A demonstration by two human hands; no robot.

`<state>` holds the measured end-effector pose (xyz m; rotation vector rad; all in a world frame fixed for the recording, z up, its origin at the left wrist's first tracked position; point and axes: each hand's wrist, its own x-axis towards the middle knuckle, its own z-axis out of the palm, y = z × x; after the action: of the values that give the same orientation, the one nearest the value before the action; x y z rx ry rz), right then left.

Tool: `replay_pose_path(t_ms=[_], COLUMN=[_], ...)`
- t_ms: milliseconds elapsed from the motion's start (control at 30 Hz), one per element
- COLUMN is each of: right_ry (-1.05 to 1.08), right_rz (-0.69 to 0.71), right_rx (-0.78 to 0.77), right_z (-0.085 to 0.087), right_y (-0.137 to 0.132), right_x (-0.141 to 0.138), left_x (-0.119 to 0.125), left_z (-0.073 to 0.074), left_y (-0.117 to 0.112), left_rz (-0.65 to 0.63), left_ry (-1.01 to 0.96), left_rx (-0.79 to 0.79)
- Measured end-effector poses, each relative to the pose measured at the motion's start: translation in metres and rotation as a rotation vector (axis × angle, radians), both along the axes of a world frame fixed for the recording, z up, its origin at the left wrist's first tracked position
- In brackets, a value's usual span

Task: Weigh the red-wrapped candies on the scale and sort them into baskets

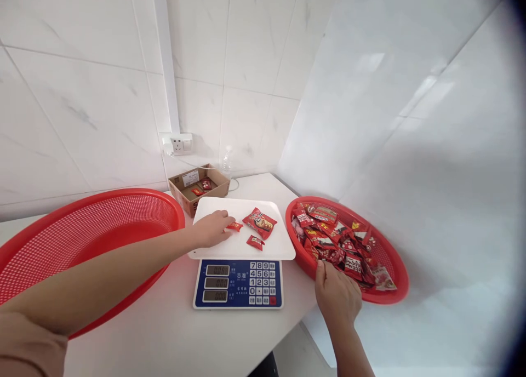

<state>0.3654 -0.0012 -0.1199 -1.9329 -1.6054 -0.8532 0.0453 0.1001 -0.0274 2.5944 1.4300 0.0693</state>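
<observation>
My left hand (214, 228) reaches over the white pan (213, 251) of a digital scale, its fingers closed on a small red snack packet (234, 227). Beside it on the pan lie a larger red snack packet (260, 222) and another small red packet (255, 242). Below the pan, the scale's blue panel (238, 285) has number keys and three displays. My right hand (339, 295) is closed at the near rim of a red plastic basket (394, 270), apparently gripping it; the fingertips are hidden. Many red snack packets (329, 232) fill that basket.
On the left stands a large red perforated basket (123, 215), partly behind my left arm. Behind the scale, a cardboard box (217, 190) holds a few red packets. A clear plastic bottle (227, 160) and a wall socket (178, 144) are at the back. The white table (164, 338) ends near my right hand.
</observation>
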Motion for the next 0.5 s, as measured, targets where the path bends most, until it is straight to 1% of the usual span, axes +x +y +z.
replay_pose_path(t_ms=[67, 133, 233, 333, 433, 500], right_ry=[0.018, 0.023, 0.021, 0.013, -0.005, -0.019], right_rz=[0.004, 0.009, 0.0, 0.01, 0.034, 0.043], right_rx=[-0.026, -0.038, -0.037, -0.002, 0.048, 0.066], right_z=[0.001, 0.001, 0.002, 0.002, 0.002, 0.003], right_y=[0.0, -0.001, -0.001, 0.0, 0.0, -0.001], right_x=[0.0, 0.0, 0.0, 0.0, 0.0, -0.001], left_x=[0.009, 0.014, 0.009, -0.017, -0.059, -0.089], left_z=[-0.002, -0.001, 0.009, 0.028, 0.045, 0.051], left_y=[0.005, 0.007, 0.003, -0.011, -0.03, -0.041], left_rz=[-0.007, -0.006, 0.021, 0.088, 0.197, 0.278], left_ry=[0.021, 0.041, 0.064, 0.077, 0.088, 0.105], left_rx=[0.001, 0.012, 0.038, 0.063, 0.092, 0.094])
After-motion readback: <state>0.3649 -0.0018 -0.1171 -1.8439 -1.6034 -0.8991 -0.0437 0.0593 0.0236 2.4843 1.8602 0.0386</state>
